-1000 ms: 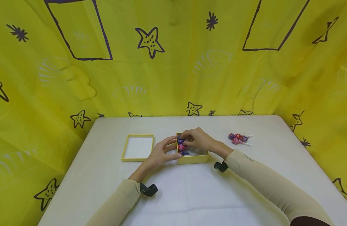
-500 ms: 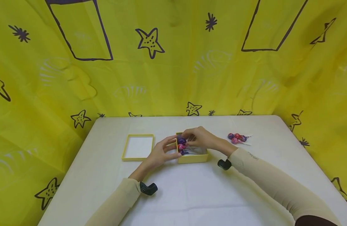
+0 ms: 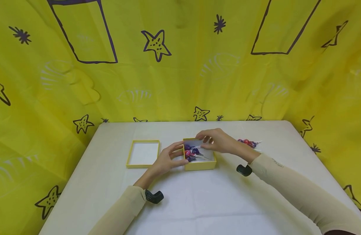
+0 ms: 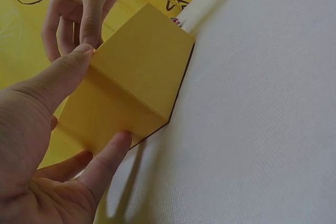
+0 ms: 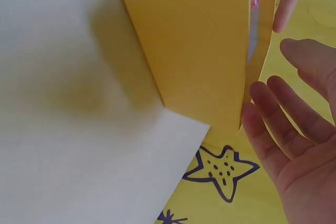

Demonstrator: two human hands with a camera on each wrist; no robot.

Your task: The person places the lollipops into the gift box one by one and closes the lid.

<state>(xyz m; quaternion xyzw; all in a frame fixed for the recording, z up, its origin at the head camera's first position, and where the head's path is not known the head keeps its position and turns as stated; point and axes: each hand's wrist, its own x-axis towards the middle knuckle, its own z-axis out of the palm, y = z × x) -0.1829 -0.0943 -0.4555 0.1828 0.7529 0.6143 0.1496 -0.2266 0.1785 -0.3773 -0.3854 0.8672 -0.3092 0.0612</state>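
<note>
An open yellow box (image 3: pixel 200 166) stands mid-table, with several wrapped lollipops (image 3: pixel 188 152) bunched toward its left end. My left hand (image 3: pixel 165 160) is spread at the box's left side. In the left wrist view its thumb (image 4: pixel 68 72) touches the top corner and another fingertip rests against a side wall. Over the far right part of the box, my right hand (image 3: pixel 220 141) holds nothing. In the right wrist view its fingers (image 5: pixel 273 114) are gently bent beside the rim, with the thumb apart from them.
To the left lies a shallow yellow-rimmed lid (image 3: pixel 143 165) with a white inside. More lollipops (image 3: pixel 251 143) lie on the white table (image 3: pixel 192 202) at the right, partly behind the right forearm. A yellow patterned curtain (image 3: pixel 180 81) encloses the back and sides.
My right hand has let go of a purple lollipop, which now lies in the box, and has drawn back up and to the right. The left hand has stayed in place.
</note>
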